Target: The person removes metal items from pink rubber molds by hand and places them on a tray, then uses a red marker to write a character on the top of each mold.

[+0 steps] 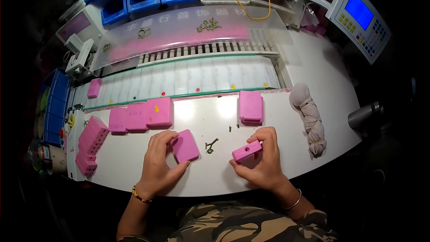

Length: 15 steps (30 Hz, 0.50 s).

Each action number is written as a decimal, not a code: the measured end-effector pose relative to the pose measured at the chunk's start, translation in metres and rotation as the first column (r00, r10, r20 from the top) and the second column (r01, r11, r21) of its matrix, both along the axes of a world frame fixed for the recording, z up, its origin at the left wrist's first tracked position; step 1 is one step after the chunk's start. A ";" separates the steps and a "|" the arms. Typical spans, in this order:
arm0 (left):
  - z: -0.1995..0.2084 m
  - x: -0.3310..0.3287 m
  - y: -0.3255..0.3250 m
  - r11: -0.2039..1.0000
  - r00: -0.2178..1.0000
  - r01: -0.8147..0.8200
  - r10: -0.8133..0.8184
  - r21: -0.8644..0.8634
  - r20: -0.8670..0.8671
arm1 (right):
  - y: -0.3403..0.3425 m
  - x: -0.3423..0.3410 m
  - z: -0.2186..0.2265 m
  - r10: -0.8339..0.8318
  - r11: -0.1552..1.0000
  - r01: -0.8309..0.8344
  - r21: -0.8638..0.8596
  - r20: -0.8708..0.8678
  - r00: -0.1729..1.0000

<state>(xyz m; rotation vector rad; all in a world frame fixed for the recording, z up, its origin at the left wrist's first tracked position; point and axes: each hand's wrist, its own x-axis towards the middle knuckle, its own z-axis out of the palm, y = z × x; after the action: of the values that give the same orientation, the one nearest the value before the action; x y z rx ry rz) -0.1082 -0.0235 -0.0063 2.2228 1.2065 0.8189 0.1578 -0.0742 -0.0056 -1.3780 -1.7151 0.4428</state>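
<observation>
Bright light falls on a white desk (134, 159), which has a curved front edge, and rows of pink blocks (159, 111) stand along its left side. Between the two hands, two pieces of the same pink kind are kept apart: the left hand (158, 166) grips a flat pink block (185, 146), with fingers at its far side and thumb at its near corner, and the right hand (265, 163) holds a pink block with a round hole (247, 150), tilted so that its narrow face is visible. Both blocks look dull and rubber-like, so I judge them to be rather light, a little soft, not slippery and not easy to break. It seems best to take them by opposite edges, pressing gently, because a strong squeeze could bend them. On the desk between them lies a thin, branched, dark green piece (210, 146), which neither hand touches. Its material I cannot tell, but its slim arms look fragile; its thickest part would probably be the safer place to hold.
</observation>
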 end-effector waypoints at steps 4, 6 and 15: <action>0.001 0.001 0.002 1.000 1.000 0.016 -0.016 -0.002 -0.011 | -0.002 0.000 0.002 -0.045 0.994 0.035 0.103 0.092 0.995; 0.001 0.001 0.002 1.000 1.000 0.018 -0.018 -0.005 -0.020 | -0.003 0.000 0.002 -0.074 0.986 0.052 0.158 0.140 0.987; 0.003 -0.002 0.002 0.999 0.999 0.004 -0.006 -0.041 -0.038 | 0.002 -0.001 0.001 0.027 0.999 -0.022 0.033 -0.154 0.988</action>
<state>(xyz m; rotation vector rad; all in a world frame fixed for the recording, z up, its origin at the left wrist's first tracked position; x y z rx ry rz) -0.1100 -0.0213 -0.0033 2.2171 1.2240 0.7470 0.1571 -0.0722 -0.0044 -1.2675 -1.6079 0.5205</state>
